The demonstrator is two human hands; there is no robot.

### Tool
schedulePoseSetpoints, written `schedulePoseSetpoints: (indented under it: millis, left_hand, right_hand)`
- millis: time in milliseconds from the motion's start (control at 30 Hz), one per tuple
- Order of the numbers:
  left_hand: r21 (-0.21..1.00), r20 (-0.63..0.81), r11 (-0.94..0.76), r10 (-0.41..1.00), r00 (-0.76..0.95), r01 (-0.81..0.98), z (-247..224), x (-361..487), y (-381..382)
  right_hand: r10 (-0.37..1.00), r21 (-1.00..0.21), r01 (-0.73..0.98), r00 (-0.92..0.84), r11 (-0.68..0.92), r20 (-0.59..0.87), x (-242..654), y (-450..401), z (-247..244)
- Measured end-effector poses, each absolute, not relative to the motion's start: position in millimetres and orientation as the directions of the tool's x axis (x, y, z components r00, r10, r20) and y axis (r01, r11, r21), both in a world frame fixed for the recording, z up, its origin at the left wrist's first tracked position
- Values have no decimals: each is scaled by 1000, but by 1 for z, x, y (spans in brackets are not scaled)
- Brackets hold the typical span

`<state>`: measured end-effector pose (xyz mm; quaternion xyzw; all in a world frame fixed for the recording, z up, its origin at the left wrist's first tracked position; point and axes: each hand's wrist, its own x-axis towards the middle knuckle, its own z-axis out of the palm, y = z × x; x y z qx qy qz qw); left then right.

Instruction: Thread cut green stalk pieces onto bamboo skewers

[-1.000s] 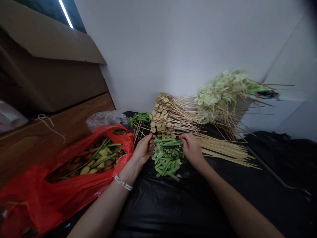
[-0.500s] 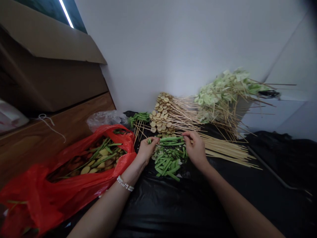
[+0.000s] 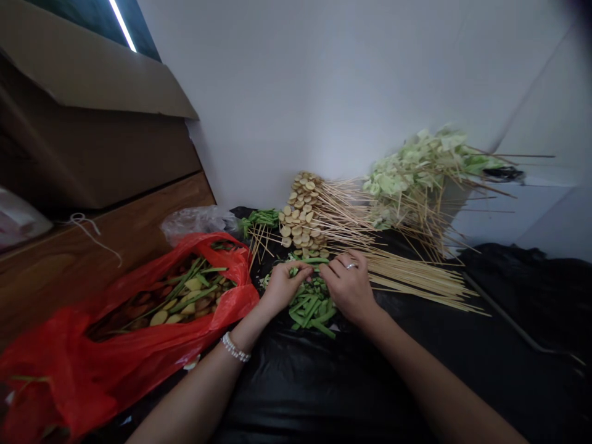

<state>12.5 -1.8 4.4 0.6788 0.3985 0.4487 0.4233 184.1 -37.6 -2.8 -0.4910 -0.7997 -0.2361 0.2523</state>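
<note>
Green beans (image 3: 312, 307), cut, heaped on black plastic (image 3: 296, 385), nearer than the potato slices (image 3: 301, 229). Left hand (image 3: 283, 286) and right hand (image 3: 349, 288) above, fingers curled, tips close together; whether pinching anything, cannot tell.

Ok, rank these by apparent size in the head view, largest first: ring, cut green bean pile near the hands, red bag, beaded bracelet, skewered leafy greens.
1. Red bag, though nearness to the camera may exaggerate it
2. Skewered leafy greens
3. Cut green bean pile
4. Beaded bracelet
5. Ring
</note>
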Motion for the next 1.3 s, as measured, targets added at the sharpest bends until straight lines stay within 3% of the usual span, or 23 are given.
schedulePoseSetpoints:
  millis: [333,667,1000,1167,1300]
  left_hand:
    - [847,377,-482,842,385,224,4,10,-4]
    - [985,160,-175,882,444,-6,13,10,-9]
    - [950,136,5,893,428,-312,7,19,-12]
    - [956,122,3,905,408,-294,5,19,-6]
    - [988,74,-22,939,337,-156,1,9,6]
  right_hand:
    - [642,189,852,-498,489,583,183,-39,2]
    - [600,-189,766,-299,615,743,181,-42,2]
    - [628,-481,605,-40,634,777,173,-45,11]
    - [634,-502,596,-15,626,773,178,-41,11]
    - [702,-721,429,237,544,672,194,-31,11]
